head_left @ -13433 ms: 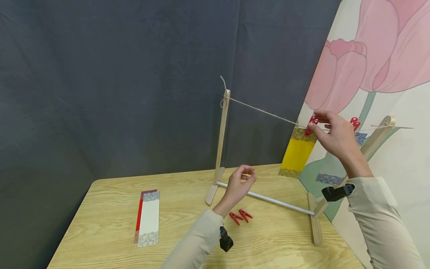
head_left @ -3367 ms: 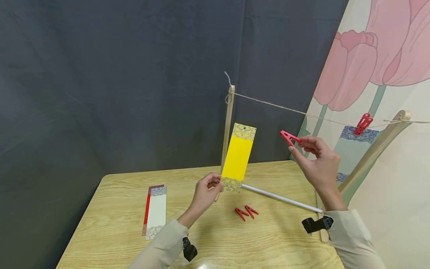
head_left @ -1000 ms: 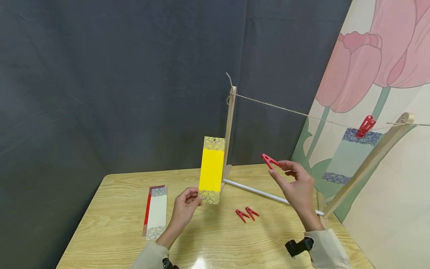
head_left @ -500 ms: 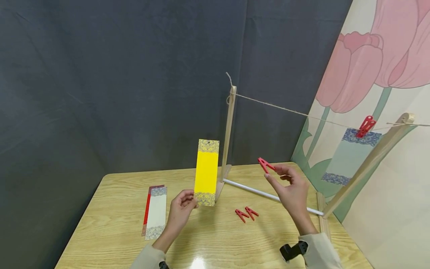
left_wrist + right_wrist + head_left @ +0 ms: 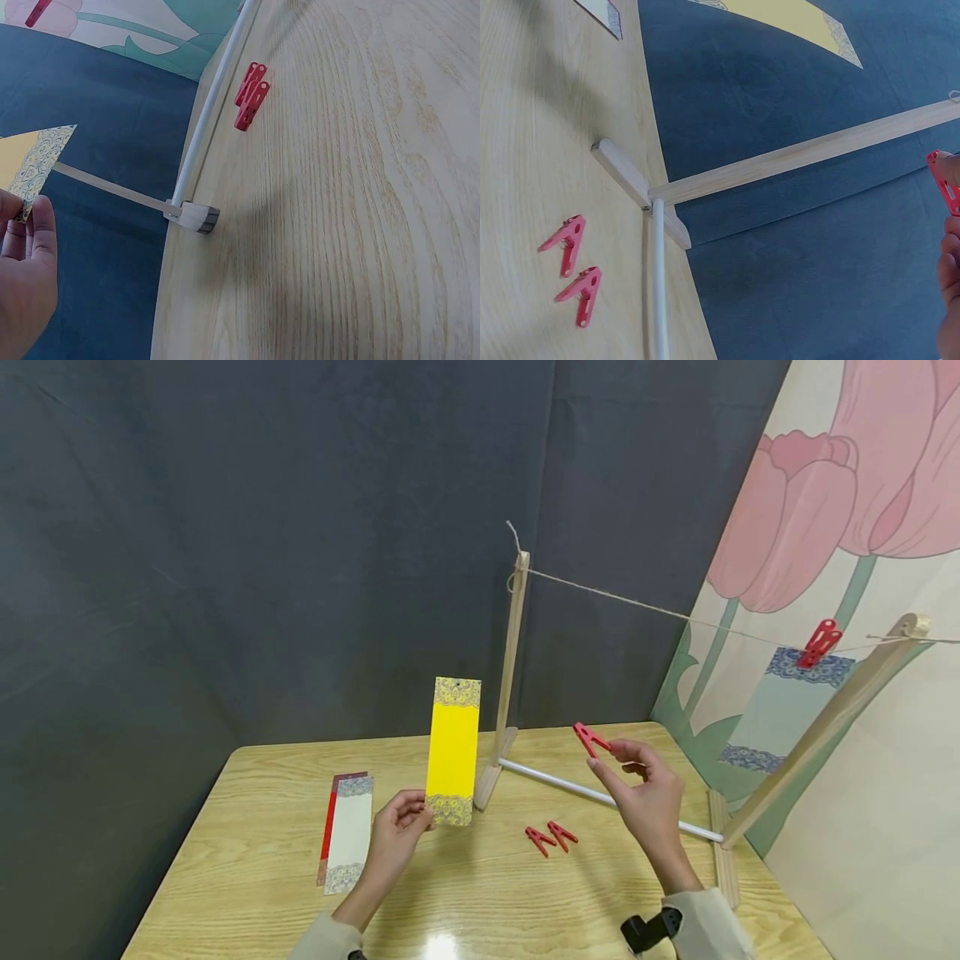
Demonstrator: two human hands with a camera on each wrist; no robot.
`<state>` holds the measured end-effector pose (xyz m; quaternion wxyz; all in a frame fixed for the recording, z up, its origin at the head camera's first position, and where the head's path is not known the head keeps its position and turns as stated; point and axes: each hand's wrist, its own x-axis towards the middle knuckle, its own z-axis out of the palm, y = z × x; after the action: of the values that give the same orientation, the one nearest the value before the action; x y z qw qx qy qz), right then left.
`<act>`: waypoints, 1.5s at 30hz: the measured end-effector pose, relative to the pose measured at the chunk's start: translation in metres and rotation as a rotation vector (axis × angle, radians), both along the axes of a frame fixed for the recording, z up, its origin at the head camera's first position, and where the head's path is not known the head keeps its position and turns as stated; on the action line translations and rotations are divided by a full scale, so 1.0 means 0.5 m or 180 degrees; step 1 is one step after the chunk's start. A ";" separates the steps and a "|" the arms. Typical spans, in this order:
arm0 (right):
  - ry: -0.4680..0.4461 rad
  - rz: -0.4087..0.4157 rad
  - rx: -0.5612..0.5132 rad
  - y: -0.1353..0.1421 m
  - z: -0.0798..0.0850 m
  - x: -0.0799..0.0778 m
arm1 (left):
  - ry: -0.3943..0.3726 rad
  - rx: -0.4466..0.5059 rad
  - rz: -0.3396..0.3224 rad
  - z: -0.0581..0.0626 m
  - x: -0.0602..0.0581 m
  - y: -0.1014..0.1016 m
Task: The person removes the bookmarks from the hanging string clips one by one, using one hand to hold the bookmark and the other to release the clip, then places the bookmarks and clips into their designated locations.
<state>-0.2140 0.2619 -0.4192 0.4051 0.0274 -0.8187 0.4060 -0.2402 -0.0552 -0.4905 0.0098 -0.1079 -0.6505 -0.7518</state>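
My left hand [image 5: 397, 835] pinches the lower left corner of a yellow card [image 5: 453, 747] with patterned bands at both ends and a small hole near its top edge. The card stands upright above the table, left of the near-centre wooden post. In my right hand [image 5: 649, 793] a red clothespin [image 5: 588, 739] is pinched by its handles between thumb and fingers, away from the string. Two more red clothespins [image 5: 568, 244] lie side by side on the table between my hands. From the string [image 5: 622, 599] hangs a pale blue card [image 5: 783, 710], clipped by another red clothespin [image 5: 819, 643].
Wooden posts [image 5: 513, 643] on feet carry the string, joined low down by a white rod [image 5: 555, 779]. At the table's left lies a white patterned card [image 5: 350, 822] partly over a red card [image 5: 328, 831]. Behind hangs a dark curtain [image 5: 300, 568]; a tulip-painted wall [image 5: 795, 510] stands right.
The yellow card, earlier on the string, is now in my left hand, with a clothespin in my right. Lately both hands have drifted down and left, the card turning more upright.
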 end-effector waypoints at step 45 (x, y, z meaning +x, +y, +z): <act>-0.0140 -0.0022 -0.0299 -0.007 -0.111 0.015 | -0.0439 -0.0037 0.0508 -0.104 0.024 -0.083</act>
<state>-0.2065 0.2584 -0.4748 0.3893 -0.0033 -0.8075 0.4431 -0.2280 -0.0966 -0.5423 0.0241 -0.0038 -0.6605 -0.7504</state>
